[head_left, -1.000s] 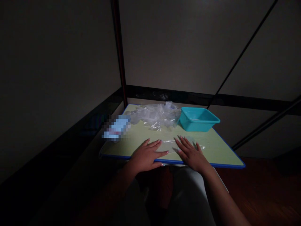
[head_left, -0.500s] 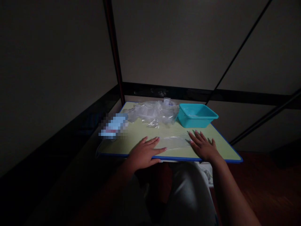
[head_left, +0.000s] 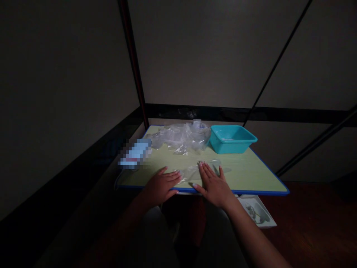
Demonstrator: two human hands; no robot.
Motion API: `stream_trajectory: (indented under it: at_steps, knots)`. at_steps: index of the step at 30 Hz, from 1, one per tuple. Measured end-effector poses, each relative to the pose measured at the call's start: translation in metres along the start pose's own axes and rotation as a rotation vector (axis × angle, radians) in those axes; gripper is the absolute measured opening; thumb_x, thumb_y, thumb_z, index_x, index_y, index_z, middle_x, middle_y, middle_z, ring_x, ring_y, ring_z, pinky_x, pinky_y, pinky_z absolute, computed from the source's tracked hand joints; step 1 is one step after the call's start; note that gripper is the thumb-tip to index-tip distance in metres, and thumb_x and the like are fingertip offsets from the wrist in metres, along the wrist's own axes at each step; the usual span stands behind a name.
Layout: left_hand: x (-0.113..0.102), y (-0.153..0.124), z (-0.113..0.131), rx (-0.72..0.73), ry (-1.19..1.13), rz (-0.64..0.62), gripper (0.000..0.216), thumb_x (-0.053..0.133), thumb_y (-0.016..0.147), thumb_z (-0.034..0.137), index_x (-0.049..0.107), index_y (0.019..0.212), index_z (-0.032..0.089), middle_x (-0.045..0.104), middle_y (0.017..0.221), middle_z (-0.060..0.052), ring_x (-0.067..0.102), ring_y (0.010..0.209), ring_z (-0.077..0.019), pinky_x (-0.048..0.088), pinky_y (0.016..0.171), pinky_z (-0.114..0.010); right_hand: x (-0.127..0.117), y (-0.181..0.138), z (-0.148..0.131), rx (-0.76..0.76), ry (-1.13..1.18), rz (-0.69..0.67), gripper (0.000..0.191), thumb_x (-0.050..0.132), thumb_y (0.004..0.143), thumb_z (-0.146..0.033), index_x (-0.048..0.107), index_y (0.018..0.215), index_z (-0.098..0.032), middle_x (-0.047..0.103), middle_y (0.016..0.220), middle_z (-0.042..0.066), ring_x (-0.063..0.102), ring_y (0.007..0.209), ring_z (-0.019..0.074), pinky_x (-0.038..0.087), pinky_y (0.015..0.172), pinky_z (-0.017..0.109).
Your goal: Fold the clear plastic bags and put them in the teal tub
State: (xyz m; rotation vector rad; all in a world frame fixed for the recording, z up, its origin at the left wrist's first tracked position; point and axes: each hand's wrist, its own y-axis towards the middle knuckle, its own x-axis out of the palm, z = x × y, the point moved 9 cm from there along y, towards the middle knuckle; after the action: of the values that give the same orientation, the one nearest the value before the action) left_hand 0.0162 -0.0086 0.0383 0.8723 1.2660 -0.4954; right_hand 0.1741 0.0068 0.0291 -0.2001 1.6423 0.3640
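A clear plastic bag [head_left: 191,173] lies flat near the front edge of the small yellow-green table [head_left: 242,175]. My left hand [head_left: 163,185] rests at the bag's left end, fingers stretched out and pointing right. On the middle of the bag lies my right hand [head_left: 213,183], palm down, with the thumb apart from the fingers. Part of the bag is hidden under this hand, and its far end shows beyond the fingertips. Neither hand grips anything.
A heap of crumpled clear plastic [head_left: 181,136] lies at the back of the table. Right of it stands a turquoise basin [head_left: 232,145]. A blurred pale-blue device [head_left: 136,153] sits at the left edge. Below on the right, a white box [head_left: 259,212] holds small items.
My right hand has moved left along the bag, closer to my left hand. My left hand has shifted slightly left. More of the white box below now shows.
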Motion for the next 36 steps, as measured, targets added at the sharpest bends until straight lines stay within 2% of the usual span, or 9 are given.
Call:
stream_trajectory:
  at_steps: [5,14,17,20,23,26,29,32,36]
  knots:
    - [-0.007,-0.005,-0.005,0.024,-0.021,0.081,0.025,0.048,0.092,0.031,0.062,0.112,0.025,0.065,0.117,-0.002,0.057,0.112,-0.0148,0.022,0.11,-0.042,0.003,0.001,-0.013,-0.029,0.021,-0.002,0.087,0.026,0.084,-0.068,0.008,0.147,-0.009,0.014,0.151,0.015,0.011,0.14,0.0278,-0.008,0.107,0.059]
    - [-0.034,-0.004,-0.003,0.074,0.059,0.221,0.022,0.045,0.093,0.024,0.066,0.095,0.023,0.07,0.103,-0.002,0.061,0.101,-0.0144,0.034,0.102,-0.038,-0.004,-0.001,-0.023,-0.139,0.079,0.021,0.099,0.033,0.076,-0.078,0.007,0.147,-0.015,0.016,0.151,0.013,0.014,0.139,0.0287,-0.013,0.106,0.059]
    - [-0.035,-0.006,-0.009,0.006,0.092,0.148,0.025,0.052,0.089,0.037,0.065,0.103,0.02,0.067,0.108,-0.006,0.06,0.101,-0.0187,0.041,0.094,-0.037,-0.003,-0.003,-0.028,-0.124,0.071,0.05,0.098,0.034,0.077,-0.076,0.008,0.148,-0.013,0.019,0.151,0.014,0.015,0.139,0.0282,-0.012,0.107,0.056]
    - [-0.021,-0.009,-0.012,-0.008,0.103,0.018,0.055,0.06,0.079,0.053,0.056,0.122,0.02,0.058,0.126,-0.009,0.051,0.117,-0.0249,0.036,0.1,-0.041,0.0,-0.005,-0.032,-0.099,0.054,0.071,0.096,0.04,0.078,-0.07,0.009,0.147,-0.012,0.019,0.151,0.015,0.015,0.139,0.0275,-0.011,0.108,0.055]
    - [-0.006,-0.011,-0.011,0.028,0.098,-0.044,0.041,0.056,0.085,0.045,0.057,0.121,0.025,0.058,0.127,-0.005,0.047,0.124,-0.0212,0.025,0.107,-0.042,0.002,-0.005,-0.036,-0.075,0.051,0.094,0.089,0.043,0.082,-0.061,0.011,0.147,-0.011,0.019,0.15,0.015,0.016,0.139,0.0258,-0.012,0.108,0.055]
    - [-0.002,-0.011,-0.008,0.069,0.1,-0.025,0.028,0.05,0.091,0.035,0.061,0.115,0.026,0.066,0.116,-0.001,0.052,0.118,-0.0157,0.027,0.107,-0.036,0.005,-0.006,-0.038,-0.056,0.057,0.101,0.081,0.043,0.084,-0.054,0.013,0.147,-0.012,0.02,0.15,0.015,0.016,0.139,0.0259,-0.012,0.107,0.055]
    - [-0.013,-0.013,-0.006,0.111,0.116,0.062,0.026,0.045,0.094,0.027,0.063,0.112,0.026,0.069,0.109,0.0,0.054,0.115,-0.0138,0.032,0.104,-0.033,0.006,-0.008,-0.039,-0.052,0.063,0.101,0.083,0.045,0.084,-0.054,0.012,0.147,-0.012,0.019,0.15,0.015,0.016,0.139,0.0265,-0.013,0.107,0.055]
    - [-0.031,-0.015,-0.008,0.12,0.133,0.15,0.026,0.044,0.093,0.022,0.065,0.109,0.026,0.069,0.109,-0.001,0.055,0.114,-0.0166,0.036,0.101,-0.038,0.006,-0.01,-0.04,-0.073,0.071,0.093,0.086,0.047,0.082,-0.056,0.011,0.147,-0.013,0.019,0.151,0.014,0.016,0.139,0.0256,-0.015,0.107,0.055]
    - [-0.046,-0.009,-0.011,0.073,0.153,0.197,0.026,0.043,0.092,0.021,0.067,0.102,0.022,0.069,0.105,-0.005,0.061,0.095,-0.018,0.047,0.086,-0.036,0.006,-0.012,-0.04,-0.074,0.079,0.083,0.085,0.048,0.082,-0.054,0.011,0.147,-0.013,0.019,0.151,0.013,0.015,0.139,0.0253,-0.016,0.106,0.055]
